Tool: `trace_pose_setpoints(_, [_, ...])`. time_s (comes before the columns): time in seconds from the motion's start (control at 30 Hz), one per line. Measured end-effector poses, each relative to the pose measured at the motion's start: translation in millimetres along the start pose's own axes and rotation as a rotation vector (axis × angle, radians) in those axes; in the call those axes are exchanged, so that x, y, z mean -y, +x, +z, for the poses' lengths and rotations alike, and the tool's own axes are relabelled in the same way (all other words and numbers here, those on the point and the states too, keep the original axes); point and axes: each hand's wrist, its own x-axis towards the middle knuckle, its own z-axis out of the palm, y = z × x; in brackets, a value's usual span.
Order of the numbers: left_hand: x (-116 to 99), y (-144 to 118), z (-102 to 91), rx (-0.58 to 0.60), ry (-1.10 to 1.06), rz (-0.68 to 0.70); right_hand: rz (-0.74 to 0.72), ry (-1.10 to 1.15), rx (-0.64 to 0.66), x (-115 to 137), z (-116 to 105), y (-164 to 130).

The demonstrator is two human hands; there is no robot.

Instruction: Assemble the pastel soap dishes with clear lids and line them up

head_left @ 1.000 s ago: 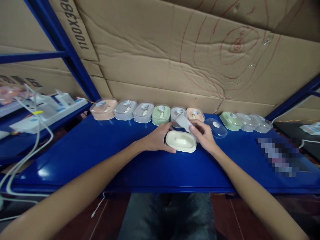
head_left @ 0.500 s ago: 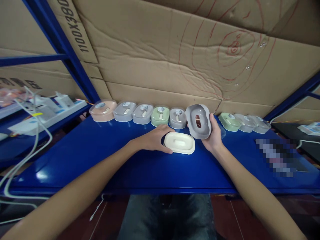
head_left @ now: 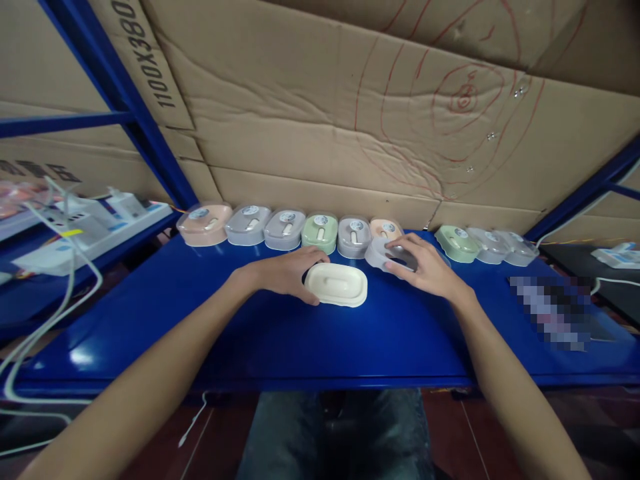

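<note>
A cream oval dish [head_left: 336, 285] with a raised bar in its middle sits on the blue table. My left hand [head_left: 290, 275] has its left end between thumb and fingers. To the right, my right hand [head_left: 423, 265] grips a grey plastic shell [head_left: 376, 256] with an oval opening, palm turned down. That shell is low over the table, just in front of a peach lidded box [head_left: 387, 229], and my fingers cover part of it. Close behind the dish stand a green lidded box [head_left: 319, 231] and a grey lidded box [head_left: 355, 236].
More lidded boxes line the back edge, including a pink one [head_left: 204, 227] and a green one [head_left: 457, 243]. Behind them rises a cardboard wall [head_left: 280, 107]. White power strips and cables [head_left: 95, 233] lie at left. A blurred-out flat object [head_left: 550, 313] lies at right.
My right hand has turned palm down and lowered the grey shell, uncovering the peach box. The cream dish and my left hand have shifted a little left.
</note>
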Motion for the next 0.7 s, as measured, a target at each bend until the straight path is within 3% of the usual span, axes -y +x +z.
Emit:
trace_pose_setpoints(0.13, [0.8, -1.2, -2.2, 0.023, 0.026, 0.005, 0.029, -0.086, 0.147, -10.0, 3.7, -2.0])
trace_pose_setpoints(0.3, [-1.3, -0.2, -2.1, 0.088, 0.038, -0.045, 0.009, -0.096, 0.182, -18.3, 11.2, -4.4])
trace_pose_setpoints(0.53, [-2.5, 0.0, -0.5, 0.074, 0.040, -0.057, -0.025, -0.054, 0.054, -16.6, 8.9, -1.6])
trace_pose_setpoints(0.7, [-2.5, 0.2, -1.1, 0.066, 0.032, -0.053, -0.023, 0.012, -0.138, -17.4, 9.9, 4.6])
